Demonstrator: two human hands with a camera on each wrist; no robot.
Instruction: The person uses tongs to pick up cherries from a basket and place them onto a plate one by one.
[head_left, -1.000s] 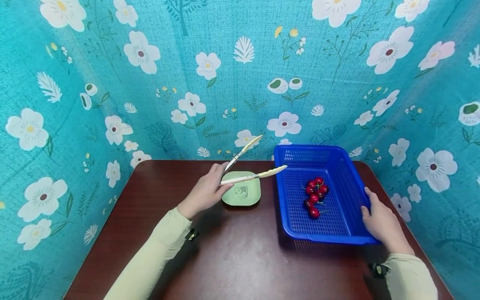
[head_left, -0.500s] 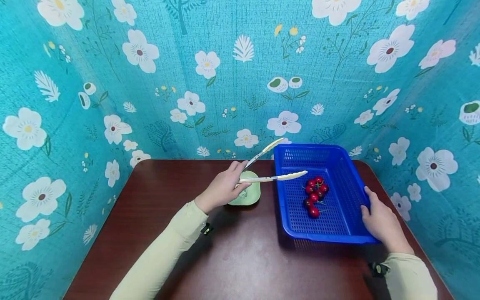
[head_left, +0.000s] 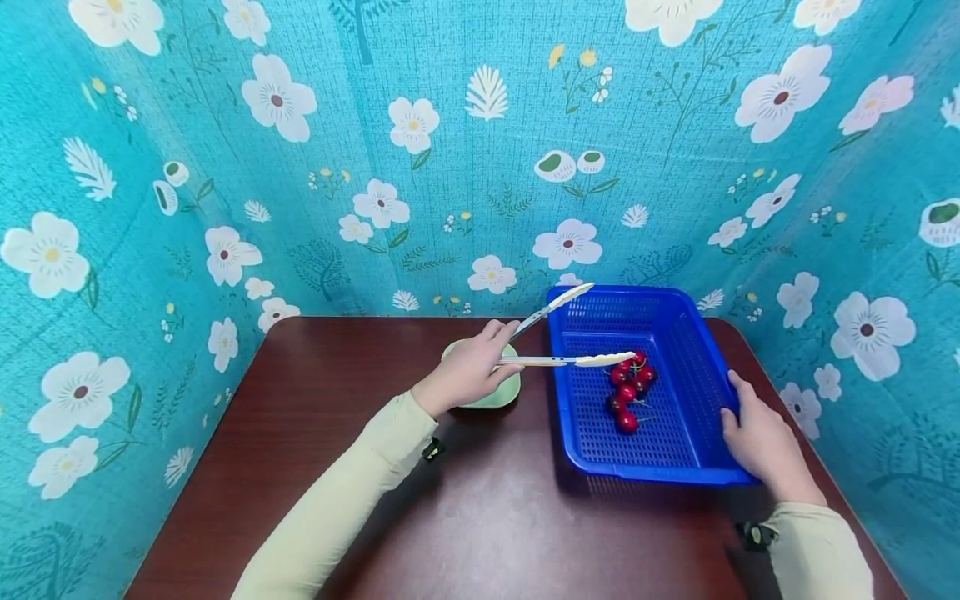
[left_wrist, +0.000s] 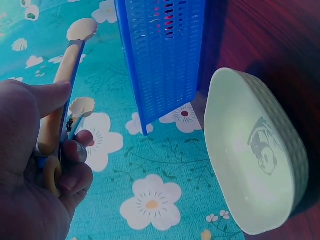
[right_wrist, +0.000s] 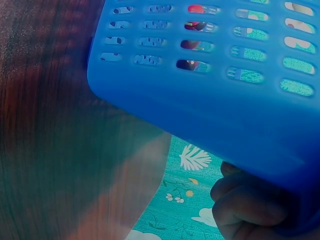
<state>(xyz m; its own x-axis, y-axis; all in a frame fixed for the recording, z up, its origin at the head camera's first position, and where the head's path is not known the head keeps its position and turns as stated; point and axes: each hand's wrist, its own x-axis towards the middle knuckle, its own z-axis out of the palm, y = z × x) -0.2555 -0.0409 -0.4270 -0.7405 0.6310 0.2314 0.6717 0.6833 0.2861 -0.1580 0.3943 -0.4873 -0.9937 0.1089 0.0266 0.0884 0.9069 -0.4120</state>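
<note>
My left hand [head_left: 471, 368] grips a pair of tongs [head_left: 534, 362] with cream scalloped tips, the arms spread apart and nothing between them. Both tips reach past the left rim of a blue plastic basket [head_left: 686, 433]. In the head view the nearer tip overlaps the topmost of several red cherries [head_left: 627, 393]; whether it touches them I cannot tell. My right hand [head_left: 768, 446] holds the basket's right rim, and the right wrist view shows its fingers [right_wrist: 250, 205] curled at the rim. Partly hidden under my left hand is a pale green bowl [head_left: 498, 395] with a panda print.
A dark brown wooden table [head_left: 480, 517] carries the bowl and the basket, which stands at the right. Turquoise flowered cloth [head_left: 450, 167] hangs behind the table and along both sides. The basket's left wall rises between the bowl and the cherries.
My left hand has carried the spread tongs rightward, from over the bowl's left side to the basket, with the tips now over it. The right hand, basket and cherries have stayed put.
</note>
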